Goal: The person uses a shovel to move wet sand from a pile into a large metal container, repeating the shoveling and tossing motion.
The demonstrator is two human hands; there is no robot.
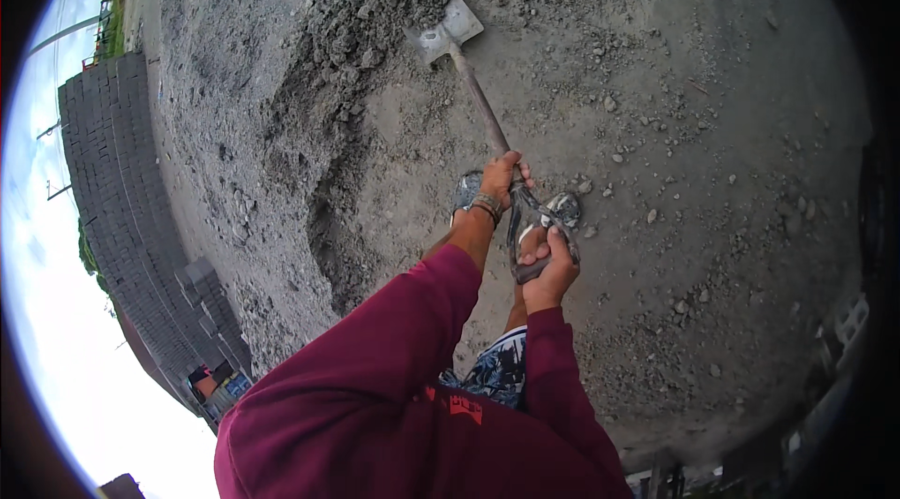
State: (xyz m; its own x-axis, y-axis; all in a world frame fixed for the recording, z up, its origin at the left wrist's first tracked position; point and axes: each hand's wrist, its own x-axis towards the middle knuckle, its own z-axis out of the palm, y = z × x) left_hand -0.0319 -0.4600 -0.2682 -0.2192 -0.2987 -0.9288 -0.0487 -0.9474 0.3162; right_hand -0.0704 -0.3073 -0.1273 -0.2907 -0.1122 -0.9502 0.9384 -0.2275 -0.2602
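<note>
A shovel [483, 110] with a worn shaft slants away from me, its flat metal blade against the edge of a grey gravel heap [347, 30]. Around the lower shaft, just above the handle, my left hand [499, 182] is closed; a bracelet circles that wrist. My right hand [550, 272] grips the crossbar of the handle at the near end. Dark, damp-looking clumps lie at the blade's tip, and the blade's near part looks bare.
My shoes [564, 208] stand on gritty ground beside the handle. The heap's cut edge curves down on the left. Beyond it rises a long stack of grey blocks [117, 152]. Loose stones [652, 216] are scattered to the right, and a pale hollow block [853, 319] sits at the far right.
</note>
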